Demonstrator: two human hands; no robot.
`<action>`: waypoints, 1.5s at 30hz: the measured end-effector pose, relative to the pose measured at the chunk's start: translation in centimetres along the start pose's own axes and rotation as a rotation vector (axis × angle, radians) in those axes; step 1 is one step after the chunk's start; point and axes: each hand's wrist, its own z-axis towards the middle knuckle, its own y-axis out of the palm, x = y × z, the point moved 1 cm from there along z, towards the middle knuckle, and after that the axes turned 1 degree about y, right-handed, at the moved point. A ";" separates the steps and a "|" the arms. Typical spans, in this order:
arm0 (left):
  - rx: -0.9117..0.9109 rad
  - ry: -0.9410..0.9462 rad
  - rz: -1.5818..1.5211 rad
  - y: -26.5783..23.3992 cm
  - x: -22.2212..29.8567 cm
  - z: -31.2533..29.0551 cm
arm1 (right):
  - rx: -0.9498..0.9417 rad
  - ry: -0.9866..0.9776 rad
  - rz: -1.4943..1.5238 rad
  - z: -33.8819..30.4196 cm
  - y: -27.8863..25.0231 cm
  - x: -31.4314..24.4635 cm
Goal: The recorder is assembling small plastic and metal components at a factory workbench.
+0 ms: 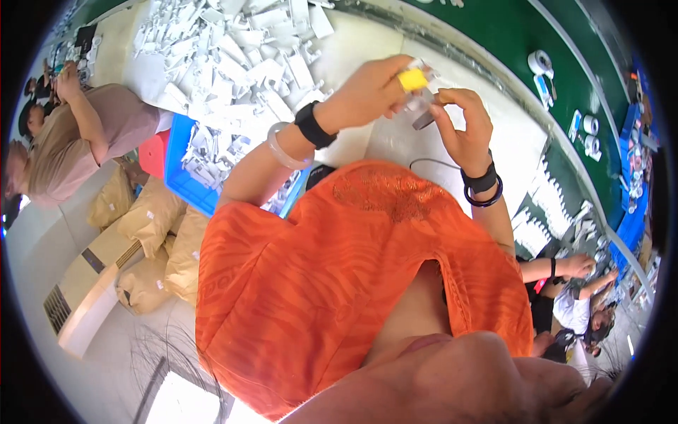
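Two hands, close together, fingers curled

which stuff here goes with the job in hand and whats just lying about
Likely the job:
- yellow piece, in the left hand
- greyish piece, at the right hand
- heaped white parts, probably

Seemingly just lying about:
- tan sacks
- white rolls, upper right

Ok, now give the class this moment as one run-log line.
left hand: holding yellow piece; right hand: at grey round piece; table: white parts piled; blue crate: more white parts
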 end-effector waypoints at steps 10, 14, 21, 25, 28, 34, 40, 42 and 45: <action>0.527 0.533 0.708 -24.8 -3.0 13.1 | -0.137 0.159 0.067 17.9 7.6 12.1; 0.820 0.450 0.810 -36.7 -9.0 19.8 | -0.181 -0.055 -0.093 28.8 15.0 21.0; 0.789 0.120 -0.328 -45.0 -14.0 27.8 | -0.253 0.085 -0.651 38.2 24.7 33.7; 1.331 0.058 0.485 -52.5 -19.3 26.3 | -0.541 0.046 -0.667 39.5 26.8 30.2; 1.279 0.320 0.633 -43.4 -11.4 25.8 | -0.461 0.205 -0.118 36.8 23.3 31.7; 0.506 0.651 0.842 -30.4 -7.3 18.4 | -0.530 0.445 0.511 30.6 17.4 18.6; 0.134 0.613 1.008 -22.0 -1.9 11.7 | -0.723 0.412 0.526 22.1 9.4 9.5; -0.260 0.150 1.033 -18.7 0.1 9.8 | -0.777 0.361 0.548 19.8 6.9 7.3; -0.167 0.067 1.053 -13.5 0.7 6.5 | -0.796 0.338 0.597 15.2 4.3 4.7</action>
